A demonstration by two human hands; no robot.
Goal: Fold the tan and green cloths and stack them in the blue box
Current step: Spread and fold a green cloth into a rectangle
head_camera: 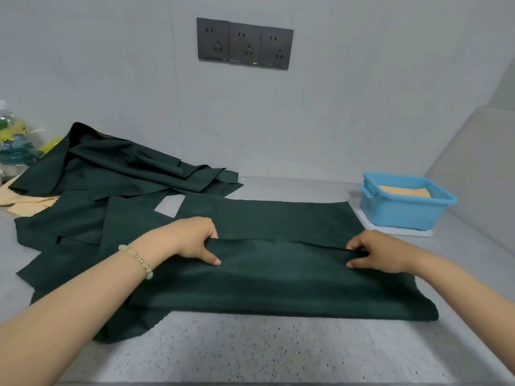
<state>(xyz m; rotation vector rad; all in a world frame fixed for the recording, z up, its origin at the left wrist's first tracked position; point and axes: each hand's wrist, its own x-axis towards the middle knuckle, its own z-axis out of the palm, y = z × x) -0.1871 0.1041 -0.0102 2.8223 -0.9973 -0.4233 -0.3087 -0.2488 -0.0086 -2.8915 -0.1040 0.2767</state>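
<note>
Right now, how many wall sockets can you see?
3, side by side on the wall: left socket, middle socket, right socket. None looks hidden.

speckled grey counter [250, 352] | on it: green cloths [278, 280] | tan cloths [30, 204] | white mat [412, 232] | bottle [14, 140] far left

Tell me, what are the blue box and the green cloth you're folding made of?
The green cloth looks like thin, matte woven fabric: it bends softly where the left hand and right hand pinch its fold. The blue box is probably plastic: smooth, slightly shiny, with a moulded rim.
</note>
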